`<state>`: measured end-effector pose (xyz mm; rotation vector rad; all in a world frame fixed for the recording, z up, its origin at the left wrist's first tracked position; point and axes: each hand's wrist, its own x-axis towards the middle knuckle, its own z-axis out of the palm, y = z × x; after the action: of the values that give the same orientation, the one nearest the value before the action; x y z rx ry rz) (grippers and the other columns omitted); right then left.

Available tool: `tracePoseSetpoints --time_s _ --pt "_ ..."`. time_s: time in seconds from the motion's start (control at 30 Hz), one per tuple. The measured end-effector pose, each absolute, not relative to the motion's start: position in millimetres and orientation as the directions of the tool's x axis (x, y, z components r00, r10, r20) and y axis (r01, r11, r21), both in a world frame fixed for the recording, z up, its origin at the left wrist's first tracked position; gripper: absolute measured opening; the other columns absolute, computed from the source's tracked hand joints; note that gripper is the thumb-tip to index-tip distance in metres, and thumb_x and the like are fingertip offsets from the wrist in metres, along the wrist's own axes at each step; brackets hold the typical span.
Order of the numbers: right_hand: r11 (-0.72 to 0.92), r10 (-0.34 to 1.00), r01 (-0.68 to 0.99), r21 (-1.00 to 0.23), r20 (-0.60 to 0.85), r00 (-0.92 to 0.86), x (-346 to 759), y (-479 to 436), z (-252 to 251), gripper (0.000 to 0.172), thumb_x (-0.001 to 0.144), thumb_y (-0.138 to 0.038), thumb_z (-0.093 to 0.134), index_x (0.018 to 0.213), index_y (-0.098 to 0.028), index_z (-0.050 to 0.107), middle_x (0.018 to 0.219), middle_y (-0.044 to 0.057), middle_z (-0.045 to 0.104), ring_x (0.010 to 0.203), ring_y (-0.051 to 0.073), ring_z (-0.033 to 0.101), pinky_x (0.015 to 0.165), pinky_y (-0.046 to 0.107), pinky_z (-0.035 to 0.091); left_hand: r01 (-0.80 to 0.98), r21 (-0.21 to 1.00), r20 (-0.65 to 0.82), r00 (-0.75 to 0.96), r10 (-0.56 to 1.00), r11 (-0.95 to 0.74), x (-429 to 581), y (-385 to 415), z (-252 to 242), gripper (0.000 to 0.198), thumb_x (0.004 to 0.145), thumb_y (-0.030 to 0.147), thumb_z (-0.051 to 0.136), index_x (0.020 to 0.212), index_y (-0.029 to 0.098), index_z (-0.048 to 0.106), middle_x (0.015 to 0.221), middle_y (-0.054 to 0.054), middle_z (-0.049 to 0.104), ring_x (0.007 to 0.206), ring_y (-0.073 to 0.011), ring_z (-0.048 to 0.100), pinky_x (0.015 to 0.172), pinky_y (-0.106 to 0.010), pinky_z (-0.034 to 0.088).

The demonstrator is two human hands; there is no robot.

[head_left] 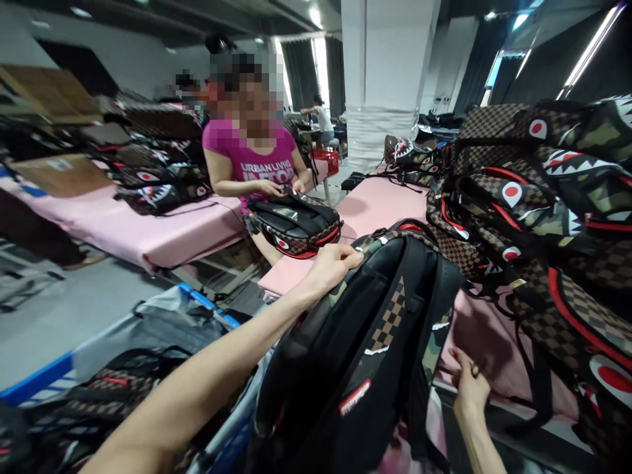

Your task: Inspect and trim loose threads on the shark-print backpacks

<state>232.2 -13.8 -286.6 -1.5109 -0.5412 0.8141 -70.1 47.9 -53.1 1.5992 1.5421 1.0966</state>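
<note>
A black backpack with brown checkered and camouflage panels stands tilted in front of me, its padded back and straps facing me. My left hand is closed on its upper left edge, fingertips pinched at the camouflage side. A small red label sits low on the back panel. My right hand is beside the bag's right side, above the pink table, with its fingers curled together. Whether anything thin is between those fingers is too small to make out.
A person in a magenta shirt handles another backpack across the table. Similar backpacks are piled at my right. At lower left stands a blue-framed cart holding more bags. A wrapped pillar rises behind the table.
</note>
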Motion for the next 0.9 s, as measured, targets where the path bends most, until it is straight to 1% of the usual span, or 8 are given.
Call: tracePoseSetpoints --time_s 0.13,0.2,0.27,0.33,0.4,0.47,0.6,0.9 --pt "0.117 0.711 0.061 -0.991 0.127 0.691 240 -24 -235 0.043 0.072 -0.050 0.058 0.091 -0.012 0.066 0.079 0.007 0.067 0.057 0.014 0.056 0.050 0.025 0.043 0.435 0.897 0.097 -0.018 0.995 -0.079 -30 12 -34 0.025 0.065 0.033 0.056 0.050 0.015 0.049 0.047 0.005 0.040 0.043 -0.0060 0.034 0.043 -0.019 0.023" --pt "0.185 0.757 0.196 -0.963 0.267 0.596 245 -35 -201 0.042 0.077 -0.048 0.054 0.095 -0.012 0.065 0.081 0.008 0.068 0.066 0.017 0.060 0.059 0.028 0.046 0.422 0.906 0.024 0.028 0.999 -0.034 -3 7 -47 0.024 0.066 0.032 0.055 0.050 0.015 0.050 0.044 0.005 0.041 0.039 -0.0063 0.035 0.040 -0.020 0.024" --pt "0.223 0.830 0.365 -0.904 0.373 0.416 247 -46 -168 0.039 0.080 -0.046 0.052 0.100 -0.014 0.064 0.082 0.008 0.068 0.073 0.019 0.063 0.066 0.029 0.047 0.411 0.912 -0.041 0.083 0.996 0.003 23 7 -62 0.024 0.067 0.033 0.054 0.051 0.016 0.050 0.041 0.005 0.040 0.035 -0.0070 0.036 0.038 -0.020 0.025" --pt "0.250 0.849 0.571 -0.782 0.460 0.259 247 -54 -140 0.043 0.079 -0.047 0.055 0.111 -0.018 0.059 0.089 0.007 0.068 0.078 0.020 0.063 0.069 0.030 0.047 0.403 0.915 -0.077 0.153 0.985 0.009 45 7 -74 0.025 0.068 0.035 0.054 0.052 0.016 0.050 0.039 0.005 0.040 0.034 -0.0073 0.036 0.037 -0.020 0.026" --pt "0.250 0.822 0.759 -0.601 0.547 0.162 245 -60 -120 0.049 0.078 -0.048 0.057 0.118 -0.019 0.053 0.094 0.007 0.067 0.081 0.021 0.062 0.069 0.031 0.045 0.387 0.922 -0.089 0.213 0.973 -0.001 60 6 -79 0.025 0.067 0.036 0.055 0.052 0.016 0.050 0.039 0.006 0.040 0.033 -0.0067 0.036 0.036 -0.019 0.027" --pt "0.228 0.776 0.870 -0.437 0.621 0.109 245 -64 -111 0.040 0.082 -0.045 0.053 0.112 -0.018 0.055 0.091 0.007 0.066 0.078 0.021 0.061 0.066 0.031 0.042 0.363 0.932 -0.098 0.249 0.964 0.001 70 4 -79 0.026 0.067 0.036 0.056 0.051 0.016 0.049 0.040 0.006 0.039 0.033 -0.0060 0.035 0.035 -0.019 0.027" --pt "0.248 0.721 0.913 -0.325 0.691 0.050 249 -66 -109 0.021 0.088 -0.032 0.046 0.093 -0.017 0.060 0.076 0.004 0.064 0.068 0.017 0.058 0.063 0.028 0.036 0.315 0.949 -0.105 0.279 0.955 0.012 79 -1 -75 0.027 0.067 0.035 0.056 0.049 0.016 0.046 0.038 0.007 0.036 0.032 -0.0049 0.032 0.033 -0.018 0.024" --pt "0.272 0.712 0.928 -0.257 0.702 -0.014 247 -65 -104 0.014 0.086 -0.028 0.052 0.089 -0.018 0.060 0.071 0.001 0.063 0.065 0.015 0.055 0.061 0.028 0.032 0.246 0.964 -0.169 0.269 0.948 0.102 79 -1 -73 0.027 0.064 0.035 0.059 0.049 0.016 0.046 0.037 0.007 0.036 0.031 -0.0043 0.031 0.032 -0.018 0.023"
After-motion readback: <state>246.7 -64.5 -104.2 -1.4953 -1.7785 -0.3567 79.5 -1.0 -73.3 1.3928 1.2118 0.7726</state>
